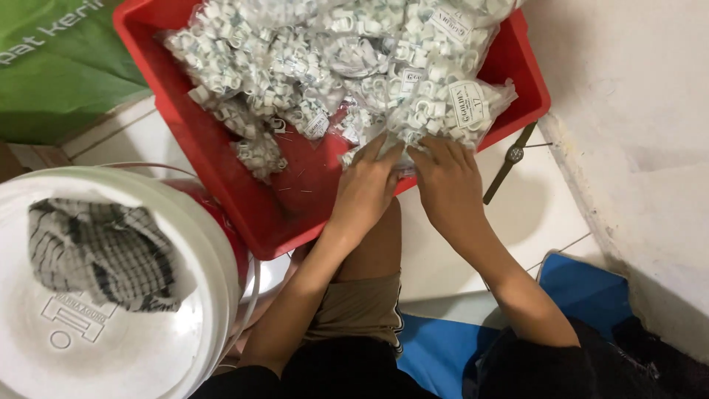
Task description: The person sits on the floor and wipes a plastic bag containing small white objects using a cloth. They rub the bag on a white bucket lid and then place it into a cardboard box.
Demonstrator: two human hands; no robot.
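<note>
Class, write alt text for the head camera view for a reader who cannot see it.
Two bare hands, left hand and right hand, press on clear bags of small white plastic clips heaped in a red tray. A white bucket lid with a checked cloth sits nearby.

hands (367, 191) (448, 185) on bagged clips (428, 111)

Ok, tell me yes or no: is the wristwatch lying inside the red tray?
No: the wristwatch lies on the white floor outside the red tray, beside its right edge near the right hand.
</note>
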